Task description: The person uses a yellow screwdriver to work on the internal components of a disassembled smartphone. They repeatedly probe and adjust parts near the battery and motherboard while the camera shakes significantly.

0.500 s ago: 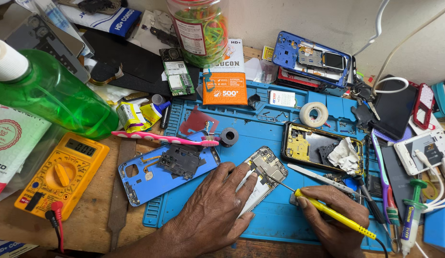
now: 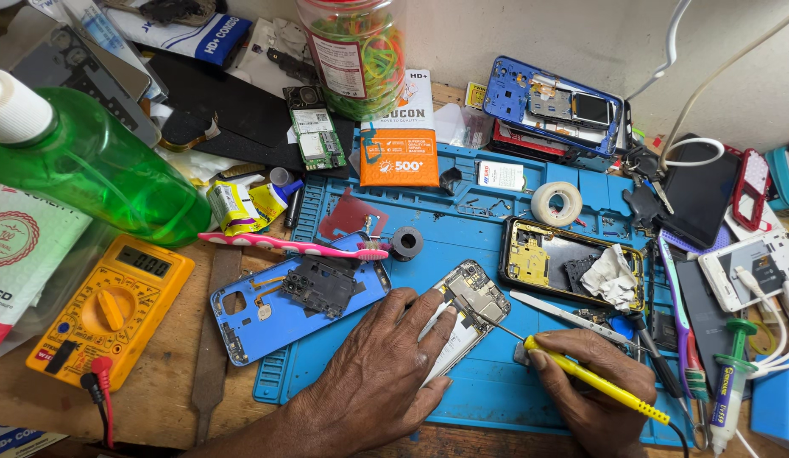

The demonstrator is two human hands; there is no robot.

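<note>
The left hand (image 2: 373,373) lies flat, palm down, on an opened phone (image 2: 464,312), its fingers spread and pressing the lower half to the blue mat (image 2: 496,390) on the counter (image 2: 170,399); this grip is apart, pinning rather than clasping. The phone lies tilted, its bare circuit end sticking out up and right of the fingertips. The right hand (image 2: 591,388) has its grip clamped on a yellow-handled tool (image 2: 593,382), held like a pen, whose thin metal tip reaches up and left to the phone's right edge, just beside the left fingertips. Tweezers (image 2: 572,315) lie on the mat just above the right grip. Further above them rests a second open phone body (image 2: 572,263) with a crumpled tissue inside, and a roll of tape (image 2: 557,203) beyond. Left of the left grip lies a blue phone back cover (image 2: 242,318), with a pink toothbrush (image 2: 284,246) across its top. Well to the left sit a yellow multimeter (image 2: 114,305) and a green bottle (image 2: 89,170).
</note>
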